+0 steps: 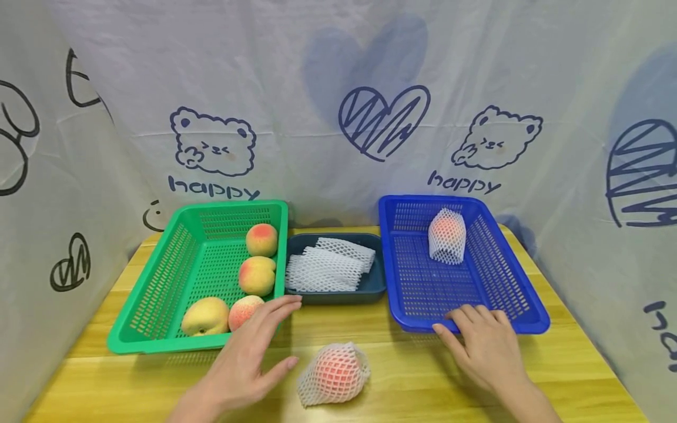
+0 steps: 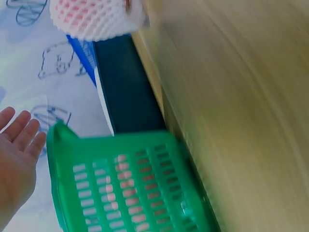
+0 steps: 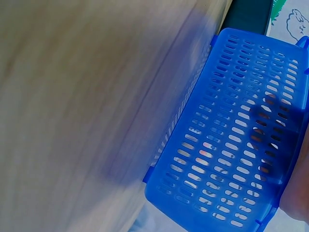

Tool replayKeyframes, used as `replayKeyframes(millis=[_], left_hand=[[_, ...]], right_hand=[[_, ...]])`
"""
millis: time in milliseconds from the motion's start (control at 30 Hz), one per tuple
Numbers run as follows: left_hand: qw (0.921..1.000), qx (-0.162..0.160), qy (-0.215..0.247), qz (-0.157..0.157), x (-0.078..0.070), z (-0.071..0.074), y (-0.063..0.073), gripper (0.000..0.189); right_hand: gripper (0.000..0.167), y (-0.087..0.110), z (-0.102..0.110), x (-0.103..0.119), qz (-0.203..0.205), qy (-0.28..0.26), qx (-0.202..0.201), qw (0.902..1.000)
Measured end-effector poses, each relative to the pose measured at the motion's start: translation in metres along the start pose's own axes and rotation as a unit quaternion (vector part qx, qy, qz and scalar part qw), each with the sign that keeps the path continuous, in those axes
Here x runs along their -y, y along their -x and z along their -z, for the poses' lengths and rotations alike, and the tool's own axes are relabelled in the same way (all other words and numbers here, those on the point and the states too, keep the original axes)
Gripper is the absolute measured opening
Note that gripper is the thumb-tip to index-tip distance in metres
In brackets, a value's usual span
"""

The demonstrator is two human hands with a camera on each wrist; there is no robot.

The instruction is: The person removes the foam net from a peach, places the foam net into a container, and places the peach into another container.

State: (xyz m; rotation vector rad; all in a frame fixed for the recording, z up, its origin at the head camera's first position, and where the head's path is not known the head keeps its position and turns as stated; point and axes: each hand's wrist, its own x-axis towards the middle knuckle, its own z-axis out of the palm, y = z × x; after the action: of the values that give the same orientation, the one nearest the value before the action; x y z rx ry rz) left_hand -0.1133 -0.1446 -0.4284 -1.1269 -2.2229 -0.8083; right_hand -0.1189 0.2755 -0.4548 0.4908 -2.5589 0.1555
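My left hand (image 1: 248, 358) hovers at the front right corner of the green basket (image 1: 153, 346), its fingers extended, holding nothing. Several peaches (image 1: 257, 275) lie inside that basket; the hand partly covers the front one. To the right of the left thumb, a peach in a white foam net (image 1: 338, 374) lies on the table, the net bunched at its ends. My right hand (image 1: 483, 346) rests on the front rim of the blue basket (image 1: 423, 323), with loosely bent fingers over the edge. Another netted peach (image 1: 447, 235) stands in the blue basket.
Between the baskets, a dark tray (image 1: 338, 298) holds several white foam nets (image 1: 328, 270). The wooden table (image 1: 391, 393) extends in front. A printed cloth (image 1: 296, 170) hangs behind and along both sides.
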Motion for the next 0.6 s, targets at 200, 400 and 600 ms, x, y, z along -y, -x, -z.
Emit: replayKeyframes(millis=[200,400,600], left_hand=[[0.9976,0.062,0.031,0.004,-0.009,-0.017,-0.006,0.069],[0.9869,0.135,0.072,0.05,-0.011,-0.033,-0.007,0.074],[0.9684,0.185,0.122,0.116,-0.005,-0.043,-0.007,0.078]], right_hand=[[0.037,0.0,0.001,0.0,-0.002,0.001,0.007,1.0],[0.036,0.001,0.001,0.0,-0.002,0.001,0.008,1.0],[0.037,0.001,0.0,0.0,-0.004,0.0,0.012,0.9999]])
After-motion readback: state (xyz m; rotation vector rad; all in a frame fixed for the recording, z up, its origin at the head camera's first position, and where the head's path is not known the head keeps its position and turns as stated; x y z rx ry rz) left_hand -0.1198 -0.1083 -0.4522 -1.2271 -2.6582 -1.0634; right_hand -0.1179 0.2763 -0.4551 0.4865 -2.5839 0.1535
